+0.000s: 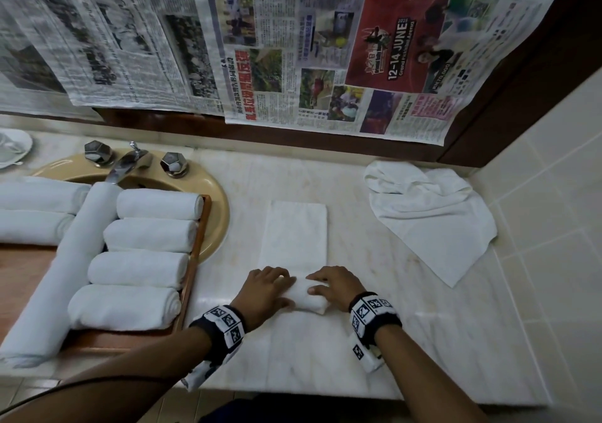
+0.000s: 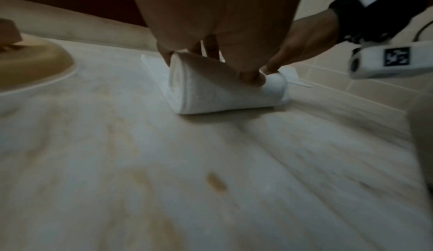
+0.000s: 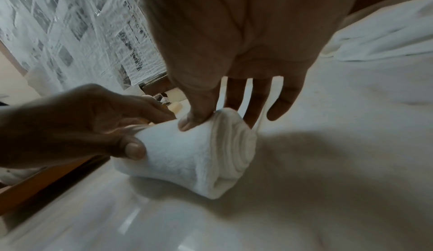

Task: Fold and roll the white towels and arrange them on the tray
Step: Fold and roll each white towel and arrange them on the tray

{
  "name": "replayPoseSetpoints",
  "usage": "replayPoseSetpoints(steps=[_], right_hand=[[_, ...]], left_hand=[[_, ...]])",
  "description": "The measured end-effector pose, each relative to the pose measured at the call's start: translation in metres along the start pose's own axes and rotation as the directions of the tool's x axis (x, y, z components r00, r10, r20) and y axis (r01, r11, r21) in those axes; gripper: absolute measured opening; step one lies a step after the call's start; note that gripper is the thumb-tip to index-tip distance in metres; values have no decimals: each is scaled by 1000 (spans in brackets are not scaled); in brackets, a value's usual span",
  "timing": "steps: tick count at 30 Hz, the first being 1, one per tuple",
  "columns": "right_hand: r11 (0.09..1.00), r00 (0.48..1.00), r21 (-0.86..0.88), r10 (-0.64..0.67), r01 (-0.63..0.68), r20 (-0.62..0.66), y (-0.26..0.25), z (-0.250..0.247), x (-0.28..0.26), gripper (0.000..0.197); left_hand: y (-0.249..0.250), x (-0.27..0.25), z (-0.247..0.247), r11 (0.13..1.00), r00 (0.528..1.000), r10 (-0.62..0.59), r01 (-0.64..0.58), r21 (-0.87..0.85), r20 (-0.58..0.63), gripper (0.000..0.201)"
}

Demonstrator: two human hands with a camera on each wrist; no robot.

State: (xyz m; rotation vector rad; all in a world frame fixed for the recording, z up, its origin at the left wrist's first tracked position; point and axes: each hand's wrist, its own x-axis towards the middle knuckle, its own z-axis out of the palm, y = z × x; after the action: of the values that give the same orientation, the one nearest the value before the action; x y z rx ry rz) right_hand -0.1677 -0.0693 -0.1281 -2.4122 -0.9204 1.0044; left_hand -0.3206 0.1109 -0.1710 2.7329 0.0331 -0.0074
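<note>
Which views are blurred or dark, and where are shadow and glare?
Head view: sharp at the hands, newspaper smeared at the left, straight edges bent by the wide lens. Left wrist view: dim, countertop streaked with blur. Right wrist view: dark shadow beside the towel roll, pale glare patches on the counter below it.

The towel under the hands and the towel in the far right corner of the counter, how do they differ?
The towel under the hands is folded into a neat narrow strip; the corner towel lies loose and crumpled. The first is partly rolled at its near end, gripped by the left hand and right hand; the corner towel is untouched. The first lies mid-counter; the other sits by the tiled wall. Both are white and rest on the marble counter, off the tray.
</note>
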Motion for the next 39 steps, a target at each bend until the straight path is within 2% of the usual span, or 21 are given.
replayPoseSetpoints(steps=[3, 7, 10, 13, 15, 17, 19, 21, 25, 29, 31, 33, 36, 39], right_hand=[[1000, 999, -27, -15, 14, -48, 0, -5, 0, 42], [976, 983, -157, -165, 151, -83, 1, -4, -4, 62], [962, 965, -182, -230, 205, -129, 7, 0, 1, 61], [954, 963, -189, -254, 234, -91, 9, -2, 6, 63], [940, 958, -222, -278, 257, -67, 8, -3, 9, 62], [940, 957, -216, -283, 263, -64, 8, -5, 13, 57], [950, 962, -182, -267, 254, -52, 10, -7, 20, 56], [960, 972, -164, -234, 227, -26, 10, -14, 26, 58], [981, 991, -150, -110, 120, 75, 1, -37, 39, 58], [973, 983, -208, -68, 104, 170, -5, -46, 53, 65], [963, 987, -244, -83, 115, 136, -5, -47, 53, 67], [948, 988, -278, -151, 156, 39, -4, -44, 48, 71], [910, 945, -350, -290, 223, -152, -5, -29, 38, 64], [883, 907, -386, -366, 267, -210, -5, -15, 30, 59]], left_hand=[[-2, 8, -7, 996, 996, -54, 58, -64, 67, 59], [-7, 27, -13, 959, 972, -161, 195, -207, 171, 44], [-12, 35, -13, 932, 966, -184, 231, -280, 183, 40], [-15, 37, -11, 917, 962, -186, 243, -315, 199, 37], [-14, 38, -11, 911, 951, -228, 284, -299, 209, 48], [-10, 41, -11, 931, 943, -281, 314, -188, 180, 66], [-4, 43, -12, 946, 942, -310, 319, -61, 125, 69], [2, 43, -14, 956, 955, -293, 293, -2, 48, 62], [7, 34, -6, 983, 977, -173, 179, 42, -127, 42], [2, 34, -2, 991, 979, -131, 129, -20, -157, 44], [-2, 41, -5, 991, 982, -137, 135, -25, -127, 46], [-6, 49, -8, 984, 982, -178, 176, -39, -59, 50], [-13, 63, -15, 969, 971, -236, 239, -62, 46, 59], [-18, 77, -24, 952, 952, -274, 288, -99, 136, 70]])
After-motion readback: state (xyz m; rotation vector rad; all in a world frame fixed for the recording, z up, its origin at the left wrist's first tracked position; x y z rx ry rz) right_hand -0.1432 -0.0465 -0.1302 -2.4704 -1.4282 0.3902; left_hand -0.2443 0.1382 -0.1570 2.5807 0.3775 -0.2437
